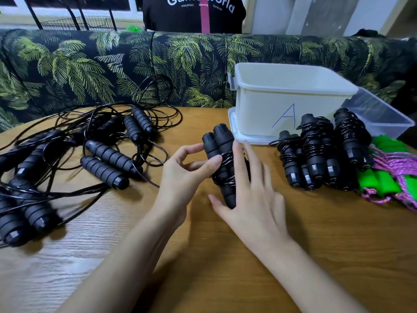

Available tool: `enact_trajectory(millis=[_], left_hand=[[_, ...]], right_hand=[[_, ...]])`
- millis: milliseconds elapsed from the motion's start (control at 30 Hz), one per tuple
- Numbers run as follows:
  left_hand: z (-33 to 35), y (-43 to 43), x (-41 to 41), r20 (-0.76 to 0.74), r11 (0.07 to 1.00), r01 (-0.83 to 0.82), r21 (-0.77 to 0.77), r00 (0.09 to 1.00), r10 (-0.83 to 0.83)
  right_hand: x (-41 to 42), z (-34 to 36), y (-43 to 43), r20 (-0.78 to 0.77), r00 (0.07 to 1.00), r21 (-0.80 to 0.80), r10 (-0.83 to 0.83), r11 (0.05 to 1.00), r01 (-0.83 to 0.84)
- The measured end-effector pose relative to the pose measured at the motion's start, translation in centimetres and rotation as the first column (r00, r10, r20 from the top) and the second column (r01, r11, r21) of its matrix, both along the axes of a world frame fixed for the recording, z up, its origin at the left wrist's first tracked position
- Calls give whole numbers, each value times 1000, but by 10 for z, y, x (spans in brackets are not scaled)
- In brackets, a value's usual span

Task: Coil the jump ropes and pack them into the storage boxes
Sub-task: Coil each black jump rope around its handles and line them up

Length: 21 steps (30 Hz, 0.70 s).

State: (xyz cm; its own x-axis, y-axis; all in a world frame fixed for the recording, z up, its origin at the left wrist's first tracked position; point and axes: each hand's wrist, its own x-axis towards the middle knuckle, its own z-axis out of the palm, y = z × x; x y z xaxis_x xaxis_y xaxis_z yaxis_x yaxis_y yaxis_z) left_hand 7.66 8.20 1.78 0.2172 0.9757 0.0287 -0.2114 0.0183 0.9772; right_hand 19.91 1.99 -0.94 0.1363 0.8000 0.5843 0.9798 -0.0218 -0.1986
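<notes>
At the centre of the frame, above the wooden table (225,267), the left hand (185,170) pinches a coiled black jump rope (222,152) between thumb and curled fingers. Its two foam handles lie side by side, with the cord wound around them. The right hand (252,195) lies flat against the right side of the same bundle, with its fingers straight and spread and its thumb near the lower end of the handles.

Right of centre, toward the top, a white storage box (286,98) marked with a blue "A" stands open on the table, just beyond the held bundle. Only its pale inner wall shows. The front wall hides the floor, so its contents cannot be told. At the right edge, behind it, sits a clear plastic box (383,116), and what it holds cannot be made out.

In front of both boxes, outside them, several wound black ropes (316,154) lie packed together on the table. Green-handled ropes with pink cord (394,177) lie just beside them at the right edge. Across the left of the frame, a tangle of loose black ropes (101,143) spreads over the table, well apart from the boxes.
</notes>
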Motion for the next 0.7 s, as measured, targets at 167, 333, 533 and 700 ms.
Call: enact_trajectory(millis=[167,333,533,700], left_hand=[[0,-3,1,-17,996,44,74,999,-43],[0,1,-1,-125,961,98,257,990,-67],[-6,3,-1,-281,895,94,436,959,35],[-7,0,-1,-284,870,58,489,954,96]], right_hand=[[-1,4,0,106,990,31,-93,995,90],[10,6,-2,64,998,84,-15,996,10],[23,7,-4,-21,999,142,30,989,-26],[25,5,-5,-204,973,154,111,985,-80]])
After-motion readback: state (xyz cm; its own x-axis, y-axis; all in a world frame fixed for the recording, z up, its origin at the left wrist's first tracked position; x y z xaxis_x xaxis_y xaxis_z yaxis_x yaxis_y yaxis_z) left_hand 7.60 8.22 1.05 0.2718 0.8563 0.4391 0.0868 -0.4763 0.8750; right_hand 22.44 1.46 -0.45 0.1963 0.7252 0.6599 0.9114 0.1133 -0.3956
